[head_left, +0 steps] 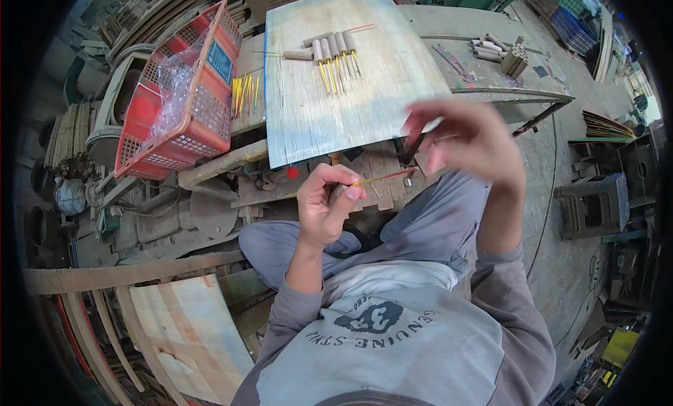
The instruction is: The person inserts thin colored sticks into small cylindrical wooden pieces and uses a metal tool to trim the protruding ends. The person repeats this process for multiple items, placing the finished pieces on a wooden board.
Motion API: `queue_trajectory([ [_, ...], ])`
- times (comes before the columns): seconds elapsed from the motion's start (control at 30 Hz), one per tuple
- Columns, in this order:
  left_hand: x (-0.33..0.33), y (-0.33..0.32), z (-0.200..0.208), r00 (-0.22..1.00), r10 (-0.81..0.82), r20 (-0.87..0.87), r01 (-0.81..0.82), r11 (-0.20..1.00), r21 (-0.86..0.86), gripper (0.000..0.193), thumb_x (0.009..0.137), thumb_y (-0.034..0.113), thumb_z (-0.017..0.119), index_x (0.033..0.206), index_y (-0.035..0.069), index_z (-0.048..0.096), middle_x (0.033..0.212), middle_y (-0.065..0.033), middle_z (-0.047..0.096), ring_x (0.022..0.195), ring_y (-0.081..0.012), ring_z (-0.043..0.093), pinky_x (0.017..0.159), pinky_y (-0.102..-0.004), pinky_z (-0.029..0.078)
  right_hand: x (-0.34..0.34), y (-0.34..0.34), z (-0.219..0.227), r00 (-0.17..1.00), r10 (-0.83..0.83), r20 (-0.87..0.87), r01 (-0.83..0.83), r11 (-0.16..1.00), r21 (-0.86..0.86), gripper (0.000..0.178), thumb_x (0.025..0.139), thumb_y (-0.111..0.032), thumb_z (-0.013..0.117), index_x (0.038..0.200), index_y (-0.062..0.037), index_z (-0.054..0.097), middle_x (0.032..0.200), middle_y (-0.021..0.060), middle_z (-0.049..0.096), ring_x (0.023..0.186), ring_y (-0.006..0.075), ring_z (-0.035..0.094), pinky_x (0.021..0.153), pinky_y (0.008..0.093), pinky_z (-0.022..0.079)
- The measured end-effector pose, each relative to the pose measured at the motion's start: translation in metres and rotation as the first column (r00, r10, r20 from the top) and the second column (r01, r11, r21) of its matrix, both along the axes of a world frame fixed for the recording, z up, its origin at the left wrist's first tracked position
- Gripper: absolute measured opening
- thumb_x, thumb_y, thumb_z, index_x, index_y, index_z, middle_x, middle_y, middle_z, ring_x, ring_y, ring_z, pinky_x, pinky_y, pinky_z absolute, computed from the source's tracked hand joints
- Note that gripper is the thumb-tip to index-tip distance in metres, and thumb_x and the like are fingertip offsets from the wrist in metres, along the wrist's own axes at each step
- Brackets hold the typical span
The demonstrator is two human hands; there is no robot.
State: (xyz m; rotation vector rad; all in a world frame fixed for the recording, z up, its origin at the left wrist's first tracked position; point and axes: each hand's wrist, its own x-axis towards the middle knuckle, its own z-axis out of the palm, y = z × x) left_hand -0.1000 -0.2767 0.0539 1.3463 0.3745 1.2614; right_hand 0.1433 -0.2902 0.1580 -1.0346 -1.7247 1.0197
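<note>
My left hand (328,203) is closed, pinching one end of a thin yellow-and-red stick (392,175) between thumb and fingers. The stick points right, over my lap. My right hand (470,140) is raised to the right of it, above the near right corner of the board, with curled fingers smeared by motion; I cannot make out whether it holds anything. On the pale wooden board (364,105) in front of me lie several grey-brown cylinders (326,50) in a row. Thin yellow rods (331,78) stick out of some of them.
A red plastic crate (186,126) with clear plastic wrap stands left of the board. Beside it lies a bunch of yellow sticks (245,94). More grey cylinders (488,49) and pliers-like tool handles (454,63) rest on the right-hand bench. A stool (594,206) stands farther right.
</note>
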Motion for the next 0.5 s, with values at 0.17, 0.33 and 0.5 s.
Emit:
queue_trajectory([
  [0.17,0.002,0.004,-0.008,1.000,-0.010,-0.025,0.008,0.996,-0.084,0.007,0.091,0.007,0.056,0.094,0.004,0.050,0.077,-0.0094,0.059,0.060,-0.0067,0.045,0.054,-0.0192,0.036,0.157,0.130,-0.103,0.221,-0.861,0.458,0.639,0.483,0.599,0.035,0.088,-0.031,0.063,0.099,0.0015,0.068,0.091,0.0188,0.069,0.076,0.0296,0.065,0.071,0.0385,0.052],
  [0.33,-0.012,-0.002,-0.017,0.998,0.054,-0.041,-0.061,0.979,-0.192,0.007,0.091,0.008,0.059,0.094,0.004,0.053,0.078,-0.0054,0.060,0.068,-0.0062,0.053,0.055,-0.0192,0.038,0.199,0.161,-0.162,0.021,-0.757,0.653,0.605,0.530,0.594,0.025,0.084,-0.023,0.062,0.093,-0.0009,0.070,0.088,0.0228,0.068,0.085,0.0376,0.065,0.078,0.0437,0.052],
  [0.5,-0.019,0.000,-0.020,0.993,0.104,-0.048,-0.113,0.961,-0.252,0.008,0.092,0.009,0.059,0.094,0.004,0.052,0.076,-0.0059,0.061,0.060,-0.0044,0.046,0.054,-0.0184,0.036,0.202,0.165,-0.143,0.294,-0.656,0.696,0.784,0.581,0.217,0.016,0.079,-0.009,0.058,0.084,-0.0018,0.070,0.089,0.0254,0.066,0.090,0.0399,0.064,0.080,0.0448,0.052],
])
